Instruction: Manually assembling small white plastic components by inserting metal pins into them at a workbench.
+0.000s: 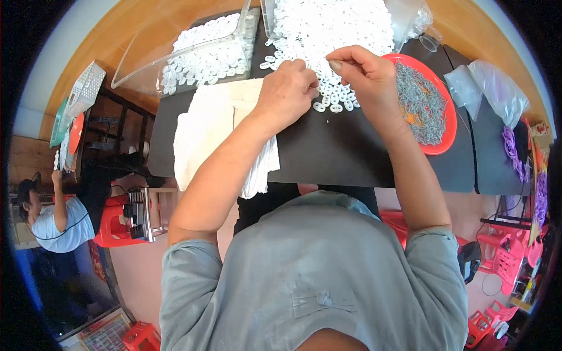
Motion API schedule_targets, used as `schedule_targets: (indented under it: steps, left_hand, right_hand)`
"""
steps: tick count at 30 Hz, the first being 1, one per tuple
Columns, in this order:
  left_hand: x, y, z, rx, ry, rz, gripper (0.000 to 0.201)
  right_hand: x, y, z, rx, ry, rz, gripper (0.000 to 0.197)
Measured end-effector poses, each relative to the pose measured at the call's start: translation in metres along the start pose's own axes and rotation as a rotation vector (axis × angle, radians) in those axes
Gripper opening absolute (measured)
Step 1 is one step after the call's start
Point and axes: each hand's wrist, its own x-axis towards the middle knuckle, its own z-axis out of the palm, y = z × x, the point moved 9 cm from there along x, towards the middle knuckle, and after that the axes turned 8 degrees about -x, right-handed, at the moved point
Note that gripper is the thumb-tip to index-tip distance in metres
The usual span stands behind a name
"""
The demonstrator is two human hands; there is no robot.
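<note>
My left hand [288,88] is closed, its fingers curled down at the edge of a spread of small white oval pieces with holes [336,99]. What its fingertips hold, if anything, is hidden. Raised over the same pieces, my right hand [370,71] has thumb and forefinger pressed together. Anything between those tips is too small to make out. Right of that hand sits a red basin [449,120] heaped with thin grey bits [418,105]. A large mound of white pieces [333,26] lies beyond both hands.
Folded cream cloth [202,128] lies under my left forearm on the dark table [333,152]. A clear bin [237,44] at the back left holds more white pieces. Plastic bags [497,90] rest at the right. Another person [64,219] sits far left, beside a red stool [114,225].
</note>
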Motion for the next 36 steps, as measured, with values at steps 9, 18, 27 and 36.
schedule_targets:
  steps: [9, 18, 27, 36]
  left_hand:
    - [0.002, 0.008, 0.007, -0.067, -0.007, 0.094, 0.009]
    - [0.003, 0.014, 0.025, 0.046, -0.036, 0.213, 0.015]
    - [0.000, 0.008, 0.012, -0.056, -0.073, 0.090, 0.009]
    - [0.001, 0.012, 0.020, -0.005, -0.110, 0.117, 0.006]
  right_hand:
    - [0.000, -0.002, -0.008, 0.084, 0.011, 0.032, 0.011]
    - [-0.001, 0.000, -0.007, 0.148, 0.013, 0.028, 0.011]
    - [0.001, 0.004, -0.009, 0.123, 0.009, 0.064, 0.011]
    - [0.000, 0.004, -0.006, 0.147, -0.002, 0.060, 0.011]
